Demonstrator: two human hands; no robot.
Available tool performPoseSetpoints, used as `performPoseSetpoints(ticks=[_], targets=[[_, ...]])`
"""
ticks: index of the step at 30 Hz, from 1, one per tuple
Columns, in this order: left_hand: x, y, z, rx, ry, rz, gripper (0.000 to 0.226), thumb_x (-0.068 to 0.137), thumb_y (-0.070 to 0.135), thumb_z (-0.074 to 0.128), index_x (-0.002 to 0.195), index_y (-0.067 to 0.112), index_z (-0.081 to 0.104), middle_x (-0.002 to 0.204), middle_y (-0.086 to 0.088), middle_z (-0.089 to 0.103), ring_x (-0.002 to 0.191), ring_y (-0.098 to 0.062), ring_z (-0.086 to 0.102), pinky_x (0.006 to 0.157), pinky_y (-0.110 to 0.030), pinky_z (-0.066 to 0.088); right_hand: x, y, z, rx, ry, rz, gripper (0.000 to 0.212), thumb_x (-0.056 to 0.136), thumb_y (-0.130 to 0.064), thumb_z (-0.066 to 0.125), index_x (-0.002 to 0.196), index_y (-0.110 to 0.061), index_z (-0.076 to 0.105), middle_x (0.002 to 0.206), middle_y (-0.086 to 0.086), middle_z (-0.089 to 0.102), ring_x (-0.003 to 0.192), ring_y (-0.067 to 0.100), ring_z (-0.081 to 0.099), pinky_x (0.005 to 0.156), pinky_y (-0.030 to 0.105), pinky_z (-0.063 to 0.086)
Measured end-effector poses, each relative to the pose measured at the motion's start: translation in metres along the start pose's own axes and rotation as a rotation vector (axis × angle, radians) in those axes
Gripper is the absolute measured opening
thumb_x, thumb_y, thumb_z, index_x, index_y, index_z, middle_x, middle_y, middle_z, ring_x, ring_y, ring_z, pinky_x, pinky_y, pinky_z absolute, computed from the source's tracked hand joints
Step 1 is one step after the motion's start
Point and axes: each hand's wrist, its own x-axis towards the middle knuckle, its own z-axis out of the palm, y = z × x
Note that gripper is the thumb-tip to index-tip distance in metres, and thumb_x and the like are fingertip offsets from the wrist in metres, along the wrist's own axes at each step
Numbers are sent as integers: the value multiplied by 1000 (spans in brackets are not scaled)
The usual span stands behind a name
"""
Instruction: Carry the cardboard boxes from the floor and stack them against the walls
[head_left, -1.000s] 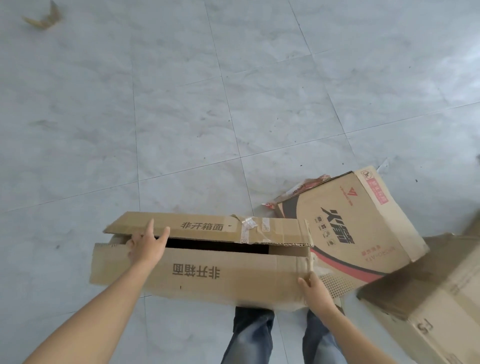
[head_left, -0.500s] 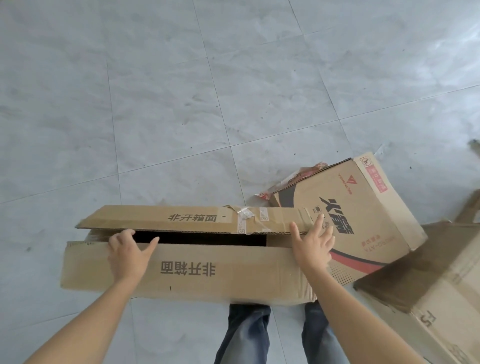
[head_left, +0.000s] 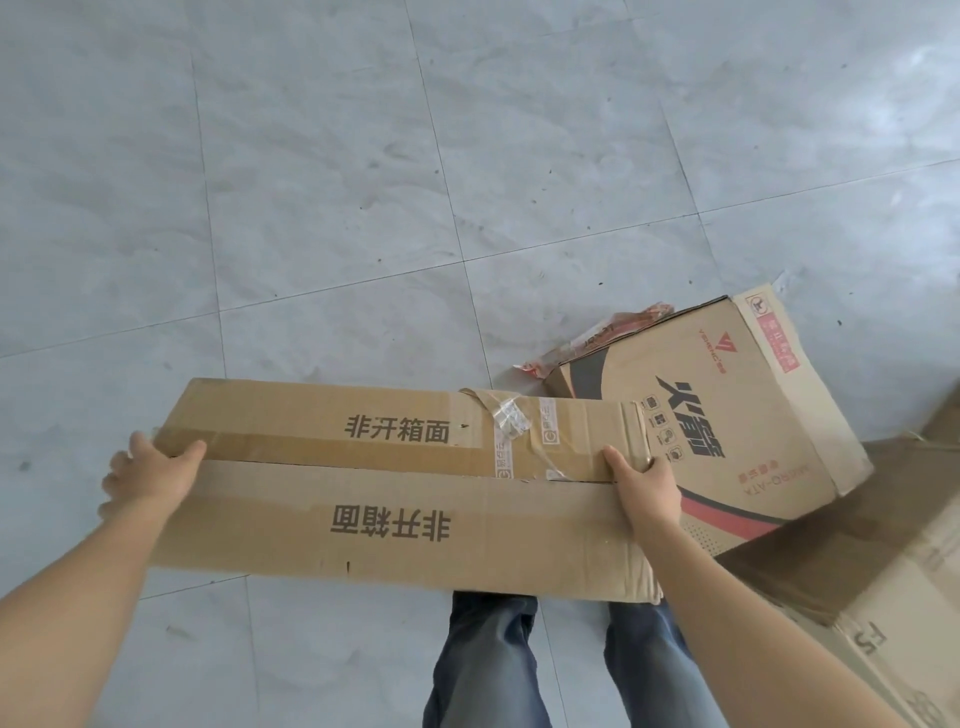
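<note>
A long brown cardboard box (head_left: 395, 483) with black printed characters on its two top flaps is in front of me, above my legs. Its flaps lie closed with tape across the seam. My left hand (head_left: 150, 475) grips the box's left end, thumb on top, fingers curled round the edge. At the right end my right hand (head_left: 644, 483) holds the box, thumb over the seam and fingers round the side. A second box (head_left: 727, 410) with red and black printing lies on the floor just right of it.
The grey tiled floor (head_left: 363, 182) stretches ahead. A third, larger brown box (head_left: 893, 587) sits at the right edge, close to my right arm. A red and white wrapper (head_left: 597, 338) pokes out behind the printed box. My jeans-clad legs (head_left: 519, 665) stand below the held box.
The dark gap between the flaps has closed. My left hand slid from the top to the left end, my right hand wrapped round the right end, and the box looks nearer.
</note>
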Motion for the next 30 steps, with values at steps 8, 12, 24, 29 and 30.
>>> performPoseSetpoints(ticks=[8, 12, 24, 29, 30], targets=[[13, -20, 5, -153, -36, -112, 78, 82, 57, 60, 138, 7, 36, 139, -23, 38, 129, -41, 32, 106, -52, 31, 10, 5, 0, -81, 42, 8, 61, 85, -56, 53, 119, -8, 40, 98, 6, 49, 87, 26, 48, 83, 38, 43], [-15, -32, -8, -190, 41, -154, 77, 81, 61, 58, 132, 6, 40, 134, -23, 41, 128, -39, 31, 107, -53, 28, -5, 6, -14, -111, 18, 4, 58, 84, -54, 54, 119, -9, 42, 98, 5, 50, 88, 26, 50, 86, 40, 45], [-201, -137, -174, -619, 348, -428, 82, 71, 68, 60, 126, 9, 46, 130, -23, 46, 125, -39, 37, 104, -57, 30, -147, -135, -104, -259, -124, -510, 54, 86, -55, 50, 117, -11, 44, 97, 4, 50, 105, 32, 54, 84, 36, 39], [-376, -214, -217, -785, 531, -605, 79, 79, 64, 56, 134, 9, 42, 135, -24, 44, 130, -40, 34, 107, -54, 26, -246, -180, -145, -310, -249, -847, 52, 85, -55, 49, 114, -11, 46, 97, 5, 54, 89, 27, 52, 80, 36, 44], [-415, -235, -214, -821, 580, -660, 84, 76, 68, 54, 134, 9, 41, 135, -25, 43, 130, -40, 34, 107, -53, 26, -269, -183, -152, -335, -278, -926, 53, 85, -55, 49, 114, -11, 46, 96, 5, 54, 88, 28, 52, 80, 36, 45]])
